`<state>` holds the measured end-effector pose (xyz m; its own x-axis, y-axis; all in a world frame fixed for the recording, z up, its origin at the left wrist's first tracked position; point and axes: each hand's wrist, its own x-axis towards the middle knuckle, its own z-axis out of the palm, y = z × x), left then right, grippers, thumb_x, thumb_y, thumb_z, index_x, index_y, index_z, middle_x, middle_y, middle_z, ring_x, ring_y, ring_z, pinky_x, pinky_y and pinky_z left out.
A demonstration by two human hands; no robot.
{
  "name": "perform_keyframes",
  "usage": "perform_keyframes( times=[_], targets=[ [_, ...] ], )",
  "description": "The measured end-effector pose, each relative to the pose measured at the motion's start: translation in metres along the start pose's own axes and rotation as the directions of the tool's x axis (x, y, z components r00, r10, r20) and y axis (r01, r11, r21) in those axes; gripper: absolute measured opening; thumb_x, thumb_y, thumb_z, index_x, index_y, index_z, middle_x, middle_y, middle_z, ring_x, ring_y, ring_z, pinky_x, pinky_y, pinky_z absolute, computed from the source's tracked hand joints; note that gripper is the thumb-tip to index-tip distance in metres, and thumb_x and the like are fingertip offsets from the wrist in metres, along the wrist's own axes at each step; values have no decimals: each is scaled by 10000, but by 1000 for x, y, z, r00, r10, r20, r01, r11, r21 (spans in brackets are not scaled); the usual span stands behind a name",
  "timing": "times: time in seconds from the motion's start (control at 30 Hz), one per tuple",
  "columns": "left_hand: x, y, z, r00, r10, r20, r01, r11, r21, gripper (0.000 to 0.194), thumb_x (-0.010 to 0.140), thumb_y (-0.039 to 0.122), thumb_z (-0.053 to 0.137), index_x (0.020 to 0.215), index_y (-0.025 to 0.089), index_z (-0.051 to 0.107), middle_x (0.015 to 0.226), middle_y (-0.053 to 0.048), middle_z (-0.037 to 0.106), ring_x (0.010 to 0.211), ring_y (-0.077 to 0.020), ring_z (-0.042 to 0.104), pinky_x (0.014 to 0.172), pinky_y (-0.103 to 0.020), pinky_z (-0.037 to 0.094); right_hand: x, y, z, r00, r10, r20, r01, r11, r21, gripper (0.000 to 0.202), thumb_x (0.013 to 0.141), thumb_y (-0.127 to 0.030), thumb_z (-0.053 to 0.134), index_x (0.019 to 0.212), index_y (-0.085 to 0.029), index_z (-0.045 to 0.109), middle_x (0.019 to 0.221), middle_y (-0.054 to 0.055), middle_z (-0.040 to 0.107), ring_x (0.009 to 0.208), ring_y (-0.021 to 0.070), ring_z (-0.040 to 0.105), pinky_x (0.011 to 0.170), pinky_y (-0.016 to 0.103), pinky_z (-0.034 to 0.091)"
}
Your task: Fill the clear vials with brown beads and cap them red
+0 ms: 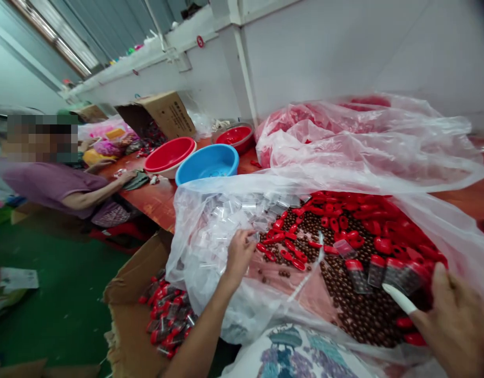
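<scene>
My left hand (239, 257) is closed, its fingertips on a small clear container at the edge of a pile of clear containers (220, 223). My right hand (456, 320), a white cover on one digit, has thumb and fingers spread beside several filled clear containers with red caps (356, 275). Whether it touches them is hard to tell. Brown beads (360, 310) lie spread under and around these containers. Small red scoop-like pieces (293, 252) are scattered on the beads, and more red pieces (387, 226) are heaped behind. Clear plastic sheeting (265, 307) surrounds it all.
A cardboard box (127, 325) of red-capped containers stands at lower left. Behind are a blue basin (208, 163), a red basin (170, 155) and a plastic bag of red pieces (328, 136). At the left, a person in a purple top (56, 186) works at the same table (159, 207).
</scene>
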<state>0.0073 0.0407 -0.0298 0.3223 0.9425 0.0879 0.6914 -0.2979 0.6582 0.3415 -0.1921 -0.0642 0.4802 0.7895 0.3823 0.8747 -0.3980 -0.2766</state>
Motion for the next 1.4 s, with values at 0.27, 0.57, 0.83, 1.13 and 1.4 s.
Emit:
perform_keyframes(
  times=[0.27, 0.57, 0.83, 1.13, 1.4],
  targets=[
    [10, -13, 7, 972, 106, 209, -210, 787, 581, 361, 820, 185, 502, 1174, 238, 553, 1031, -80, 592, 948, -242, 513, 753, -327, 442, 5, -82, 21, 913, -367, 179, 314, 911, 265, 557, 701, -65, 428, 1239, -190, 501, 1216, 109, 517, 1112, 266, 476, 955, 438, 396],
    [-1, 6, 9, 983, -9, 184, 30, 993, -113, 370, 824, 257, 470, 1185, 210, 537, 982, -48, 615, 750, -141, 577, 725, -282, 474, 27, -155, 50, 778, -500, 379, 375, 855, 359, 384, 820, -110, 487, 1175, -229, 570, 999, 75, 624, 885, 206, 549, 789, 307, 445],
    [-33, 23, 37, 786, -241, 569, 580, 607, -544, 497, 675, 372, 656, 1108, 170, 514, 867, -20, 576, 675, -124, 617, 618, -260, 519, 38, -139, 56, 865, -381, 328, 205, 863, 461, 356, 867, -139, 424, 1207, -181, 520, 1065, 97, 594, 982, 205, 543, 833, 332, 457],
    [-18, 13, 63, 917, -217, 336, 362, 809, -464, 265, 694, 309, 622, 905, 173, 537, 710, 33, 520, 554, -84, 525, 479, -181, 434, -8, -75, 20, 841, 251, 479, -540, 434, 721, 408, 751, -388, 624, 1108, -212, 540, 1038, 65, 635, 933, 217, 594, 861, 373, 463],
    [-2, 41, 84, 914, -187, 360, 326, 867, -376, 220, 675, 232, 640, 882, 164, 606, 700, 8, 587, 585, -110, 566, 550, -210, 447, -35, -72, 7, 792, 359, 493, -601, 317, 734, 424, 707, -405, 675, 1070, -212, 569, 1003, 61, 663, 921, 221, 616, 841, 354, 483]
  ],
)
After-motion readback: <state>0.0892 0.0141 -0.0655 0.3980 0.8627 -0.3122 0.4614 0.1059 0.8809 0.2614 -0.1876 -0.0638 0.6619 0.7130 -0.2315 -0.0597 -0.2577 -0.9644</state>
